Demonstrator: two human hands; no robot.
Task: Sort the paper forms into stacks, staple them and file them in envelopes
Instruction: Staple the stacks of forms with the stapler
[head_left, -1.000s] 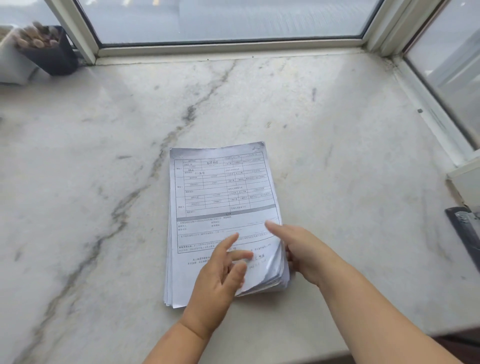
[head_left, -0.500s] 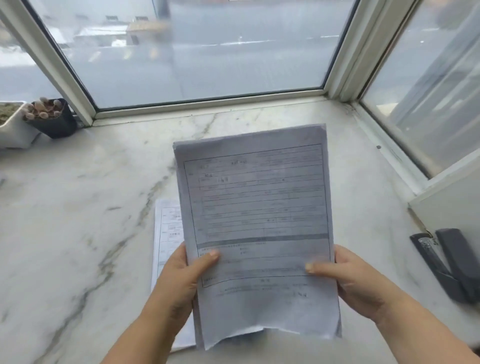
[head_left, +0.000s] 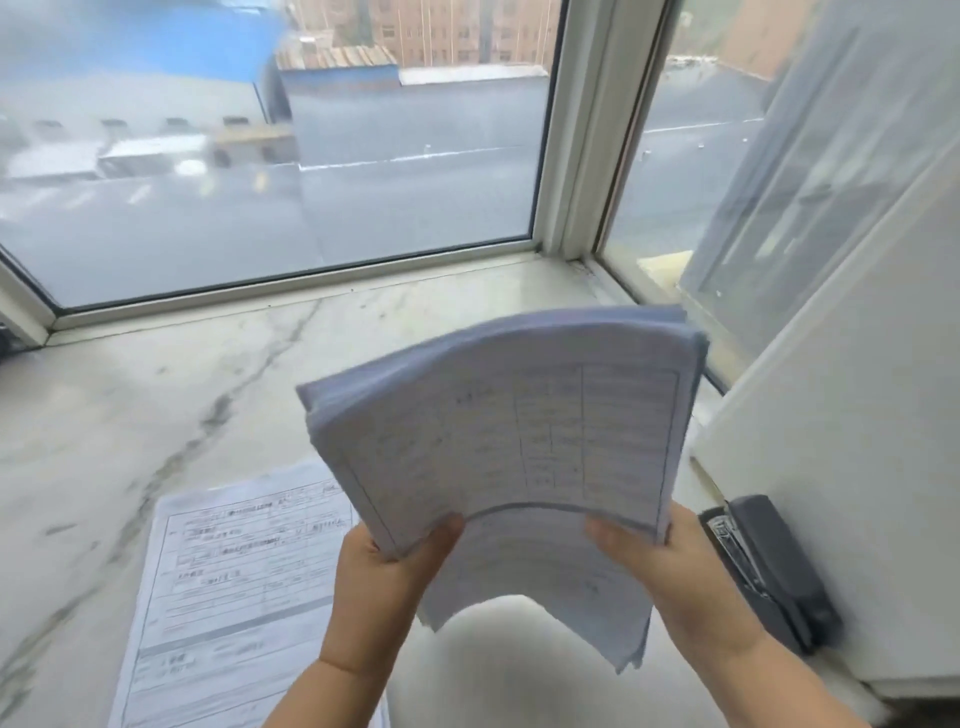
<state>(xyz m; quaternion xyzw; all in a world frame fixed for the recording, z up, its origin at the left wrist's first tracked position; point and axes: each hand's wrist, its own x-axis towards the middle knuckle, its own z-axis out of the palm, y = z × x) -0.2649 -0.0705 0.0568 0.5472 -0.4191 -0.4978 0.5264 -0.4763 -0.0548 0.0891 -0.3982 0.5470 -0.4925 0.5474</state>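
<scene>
Head camera view, nearest first: both hands hold a bundle of paper forms (head_left: 519, 441) up in the air above the marble sill (head_left: 130, 415). The left hand (head_left: 387, 577) grips the bundle's lower left edge, thumb on the printed face and the other fingers hidden behind the sheets. The right hand (head_left: 675, 571) pinches the lower right edge the same way, thumb on top. Between the two hands the paper bows upward, and the near ends of the sheets droop and fan out below the grip.

That bend suggests the bundle is light, soft and floppy, with loose sheets that would probably slide against each other. Holding it at two opposite edges, thumbs pressing on the face, looks like the sound grip; a one-handed hold at a corner would likely let pages splay or slip out.

Lower left, beyond the left wrist, a second pile of forms (head_left: 234, 582) lies flat on the sill, apart from both hands. Just right of the right hand a dark stapler (head_left: 769, 571) sits against a white wall panel (head_left: 857, 467), near but untouched. Farther off, the sill runs to the window frame (head_left: 566, 156), with a blurred street outside.
</scene>
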